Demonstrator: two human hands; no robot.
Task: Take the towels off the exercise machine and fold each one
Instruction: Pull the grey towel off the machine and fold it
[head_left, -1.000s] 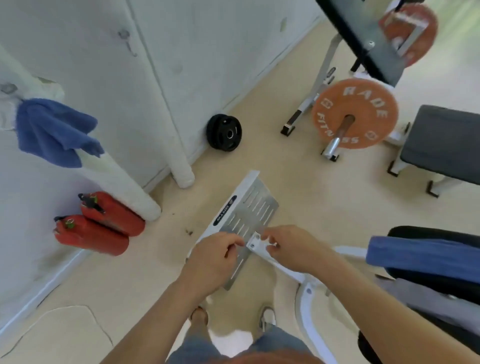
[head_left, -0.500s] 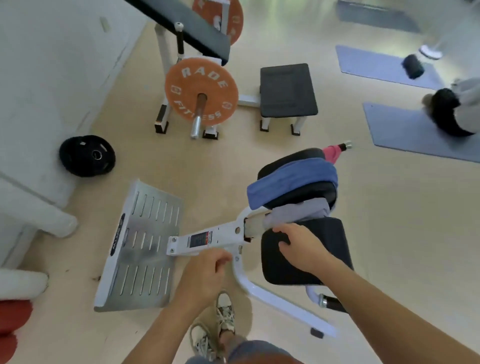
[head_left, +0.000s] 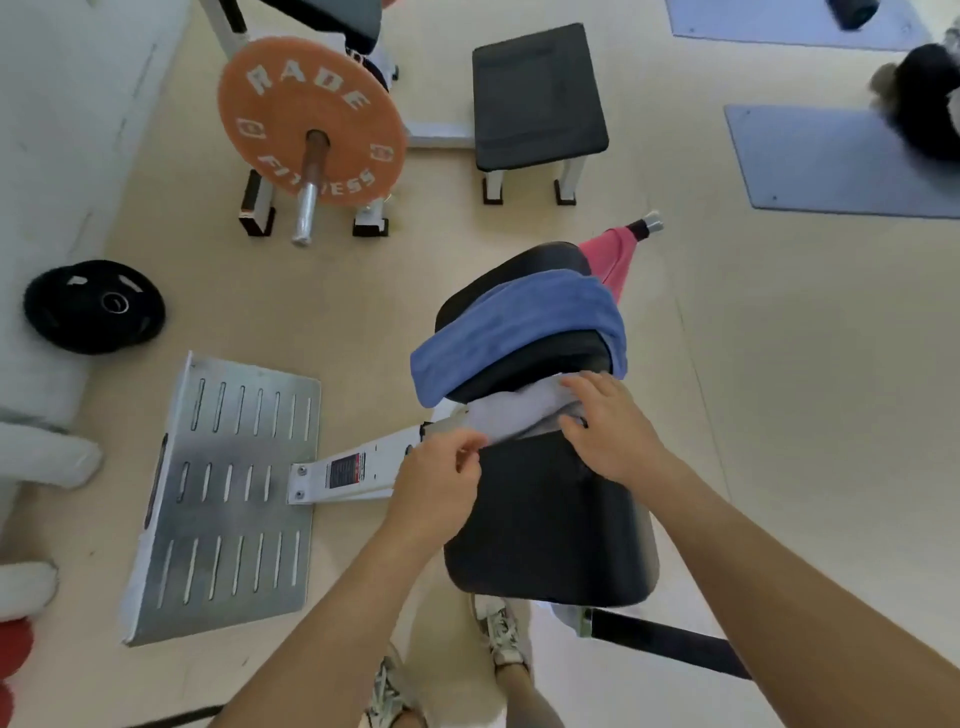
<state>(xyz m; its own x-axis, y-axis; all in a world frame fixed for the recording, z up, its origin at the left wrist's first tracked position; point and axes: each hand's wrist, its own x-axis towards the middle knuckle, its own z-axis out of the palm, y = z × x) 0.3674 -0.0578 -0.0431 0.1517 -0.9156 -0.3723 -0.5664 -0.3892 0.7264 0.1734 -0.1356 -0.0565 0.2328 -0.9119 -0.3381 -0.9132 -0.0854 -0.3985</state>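
The exercise machine (head_left: 550, 525) has two black pads and a white frame with a metal footplate (head_left: 223, 493). A blue towel (head_left: 519, 322) is draped across the upper pad. A grey towel (head_left: 514, 413) lies in the gap between the two pads. A pink towel (head_left: 610, 257) hangs on the handle behind the upper pad. My left hand (head_left: 436, 480) pinches the grey towel's left edge. My right hand (head_left: 610, 428) grips the grey towel's right part, fingers curled over it.
An orange weight plate (head_left: 306, 124) sits on a rack ahead, beside a black bench (head_left: 537, 98). A black plate (head_left: 93, 306) leans at the left wall. Blue mats (head_left: 841, 161) lie at the far right, with a person on them. My shoes (head_left: 498, 629) stand below the machine.
The view swung right from the footplate to the pads. My hands left the white frame bar and moved up to the grey towel, now taking hold of it on both sides.
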